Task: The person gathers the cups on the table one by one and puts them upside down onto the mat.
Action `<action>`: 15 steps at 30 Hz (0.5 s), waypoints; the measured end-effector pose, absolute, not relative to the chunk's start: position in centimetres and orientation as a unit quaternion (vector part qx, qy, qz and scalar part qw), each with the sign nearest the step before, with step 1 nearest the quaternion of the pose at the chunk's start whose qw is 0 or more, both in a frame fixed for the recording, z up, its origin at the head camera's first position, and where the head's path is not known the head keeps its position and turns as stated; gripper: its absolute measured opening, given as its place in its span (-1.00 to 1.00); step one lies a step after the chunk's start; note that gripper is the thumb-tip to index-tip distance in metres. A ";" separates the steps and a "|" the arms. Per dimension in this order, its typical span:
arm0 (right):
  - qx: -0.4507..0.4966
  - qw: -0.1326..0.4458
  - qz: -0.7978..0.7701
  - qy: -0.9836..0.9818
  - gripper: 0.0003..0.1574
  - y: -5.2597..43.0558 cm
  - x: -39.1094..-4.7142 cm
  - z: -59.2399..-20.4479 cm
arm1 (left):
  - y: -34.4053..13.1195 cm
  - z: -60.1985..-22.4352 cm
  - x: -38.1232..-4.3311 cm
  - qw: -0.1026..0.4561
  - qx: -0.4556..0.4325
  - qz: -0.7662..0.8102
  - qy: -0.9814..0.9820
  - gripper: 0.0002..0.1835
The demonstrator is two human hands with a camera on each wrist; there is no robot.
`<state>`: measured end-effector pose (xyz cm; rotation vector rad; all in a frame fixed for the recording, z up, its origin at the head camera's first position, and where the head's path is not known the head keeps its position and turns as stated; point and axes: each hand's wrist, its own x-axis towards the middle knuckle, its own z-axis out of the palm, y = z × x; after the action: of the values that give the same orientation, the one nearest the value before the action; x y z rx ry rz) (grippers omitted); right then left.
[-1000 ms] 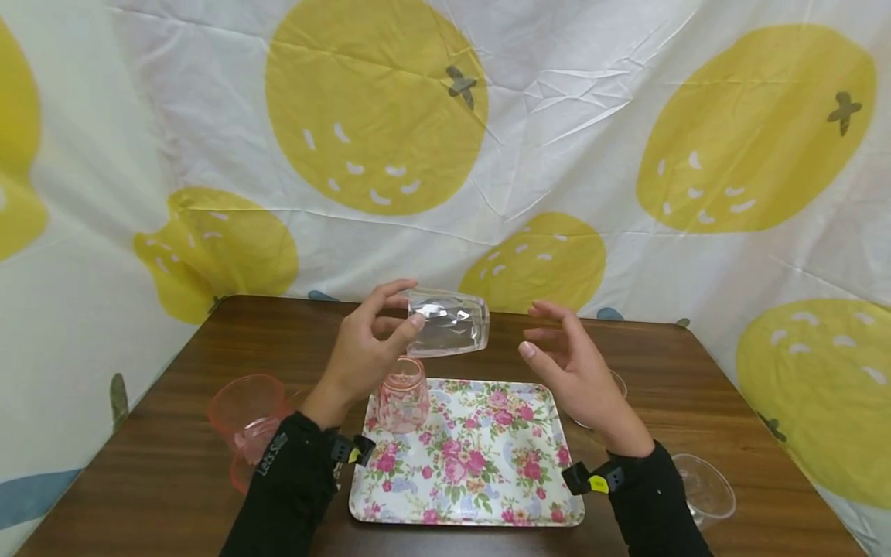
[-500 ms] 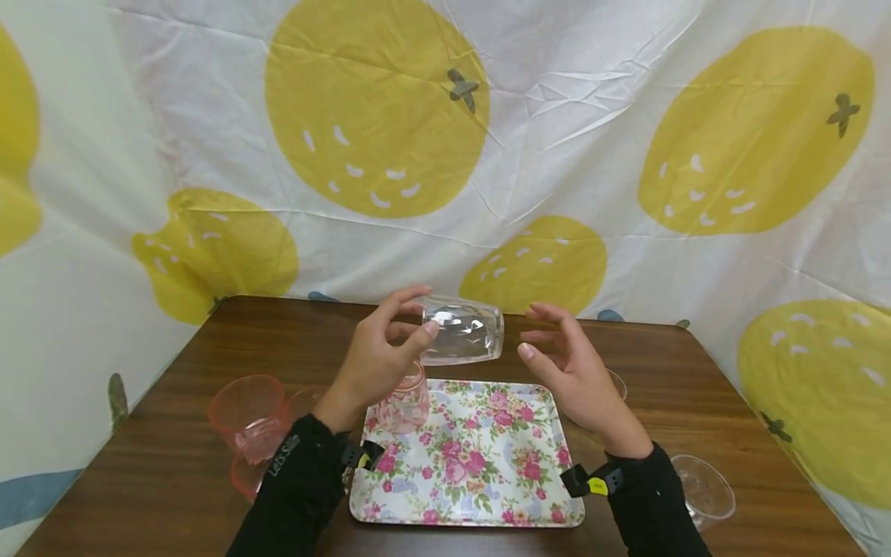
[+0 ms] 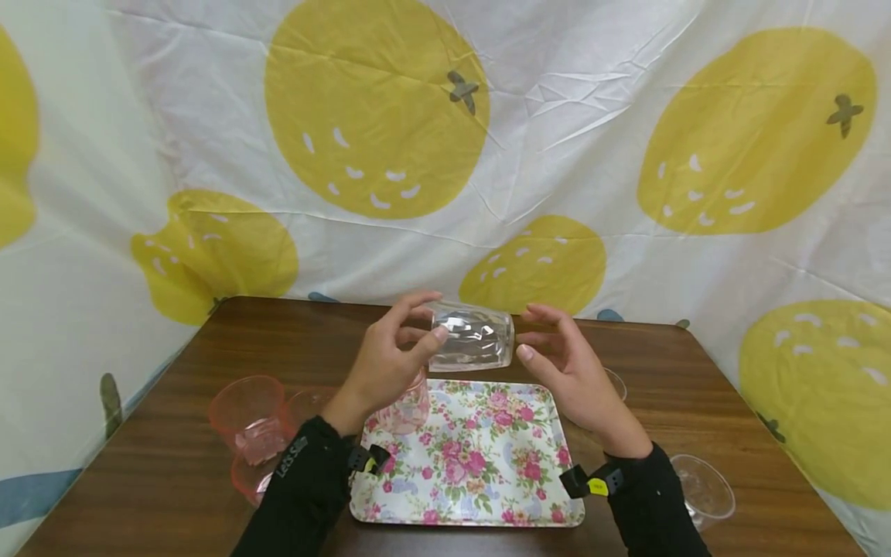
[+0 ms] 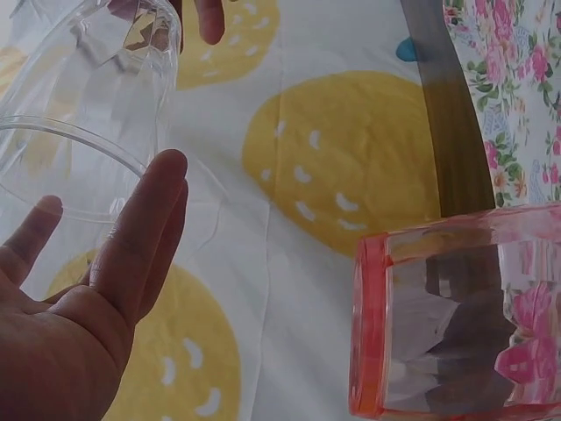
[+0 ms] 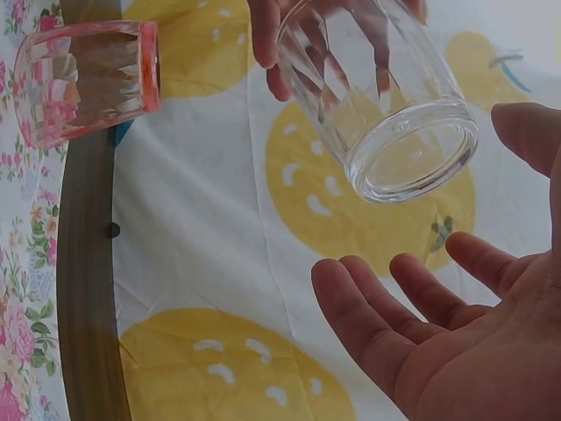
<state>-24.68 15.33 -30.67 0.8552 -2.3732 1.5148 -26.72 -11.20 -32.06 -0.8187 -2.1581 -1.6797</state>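
My left hand (image 3: 390, 360) holds a clear faceted glass (image 3: 476, 340) on its side above the tray's back edge. Thumb and fingers are around its rim end, and the base points right. Just beyond that base, my right hand (image 3: 571, 375) is raised with spread, loosely bent fingers. A gap shows between the right fingers and the glass base (image 5: 416, 162) in the right wrist view. Below the left hand, a pink glass (image 3: 407, 410) stands upside down on the back left of the flowered tray (image 3: 459, 495); the hand partly hides it.
Several pink-red cups (image 3: 247, 406) stand on the wooden table (image 3: 167, 472) left of the tray, partly behind the left sleeve. On the right, one clear glass (image 3: 704, 487) is near the right sleeve and another (image 3: 616, 384) is mostly hidden behind the right hand. A lemon-print cloth (image 3: 557, 155) hangs behind.
My left hand has carried the clear glass to the right and slightly down, bringing its base close to the right fingers. My right hand has stayed almost in place.
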 end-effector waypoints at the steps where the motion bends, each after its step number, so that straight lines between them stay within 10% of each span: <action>1: 0.291 0.097 0.514 -0.801 -0.32 15.3 -24.7 -30.7 | -11.1 -32.0 -26.7 0.142 -0.283 -0.583 -0.748 -0.48; 15: 0.302 0.070 0.547 -0.777 -0.33 15.2 -24.6 -30.6 | -10.7 -32.3 -26.7 0.140 -0.288 -0.577 -0.751 -0.49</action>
<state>-24.56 15.18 -30.60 0.9099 -2.3395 1.6471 -26.67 -10.66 -32.32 -0.8331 -2.1688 -1.6681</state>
